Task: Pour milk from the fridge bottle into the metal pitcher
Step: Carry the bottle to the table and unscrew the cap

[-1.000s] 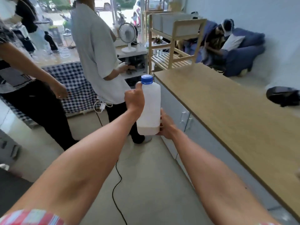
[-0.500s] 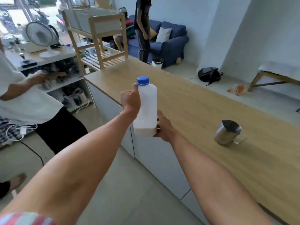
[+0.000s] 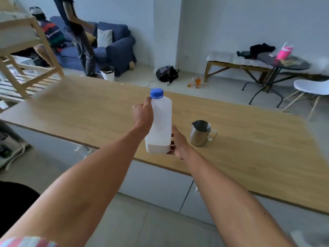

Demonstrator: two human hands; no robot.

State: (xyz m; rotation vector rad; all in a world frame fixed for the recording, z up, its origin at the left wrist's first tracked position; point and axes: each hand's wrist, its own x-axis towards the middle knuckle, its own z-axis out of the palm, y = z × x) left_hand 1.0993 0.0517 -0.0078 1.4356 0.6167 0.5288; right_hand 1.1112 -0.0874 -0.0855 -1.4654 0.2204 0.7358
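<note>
I hold a white plastic milk bottle [image 3: 161, 122] with a blue screw cap [image 3: 156, 93] upright above the near edge of the wooden counter [image 3: 89, 113]. My left hand [image 3: 143, 114] grips its upper side near the shoulder. My right hand [image 3: 178, 143] supports its lower right corner and base. A low level of milk shows at the bottom of the bottle. The metal pitcher [image 3: 200, 132] stands upright on the counter just right of the bottle, its handle facing right and its mouth empty-looking and dark.
White cabinet doors [image 3: 156, 182] run under the counter. Beyond it are a blue sofa [image 3: 114, 50] with a seated person, a standing person [image 3: 78, 32], a black backpack [image 3: 166, 73], a bench [image 3: 236, 63], a round table [image 3: 283, 61] and a white chair [image 3: 311, 88]. A wooden shelf [image 3: 26, 56] stands far left.
My view has swung right along the counter, bringing the pitcher close beside the bottle. Both hands keep the same hold on the bottle, which now hangs over the counter's edge.
</note>
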